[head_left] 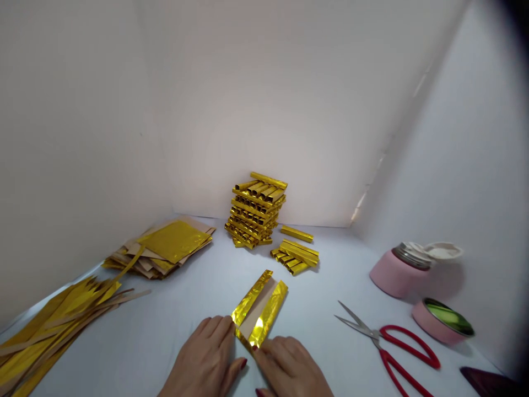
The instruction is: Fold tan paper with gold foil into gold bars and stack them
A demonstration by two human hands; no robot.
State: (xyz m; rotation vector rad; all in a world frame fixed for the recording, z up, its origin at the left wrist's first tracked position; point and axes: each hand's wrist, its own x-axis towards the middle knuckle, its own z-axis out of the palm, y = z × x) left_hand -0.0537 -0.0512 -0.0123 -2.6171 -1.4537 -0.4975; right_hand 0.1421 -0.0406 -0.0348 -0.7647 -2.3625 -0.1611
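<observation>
A sheet of gold foil paper [269,314] lies at the table's middle, both long sides folded inward, a strip of its tan back showing between them. Across its near end runs a narrow folded gold edge. My left hand [204,355], fingers together and curled, presses the left corner of that edge, its thumb a little apart. At the right corner, my right hand [291,366] pinches the same edge with bent fingers. Part of the near edge is hidden by my fingertips.
Behind stands a crisscross stack of gold paper tubes [256,212], with a smaller tube pile [295,256] beside it. Gold sheets [176,240] and cut strips [61,325] lie left. Red-handled scissors [376,334], a pink jar [397,273] and a pink lid [438,325] are right.
</observation>
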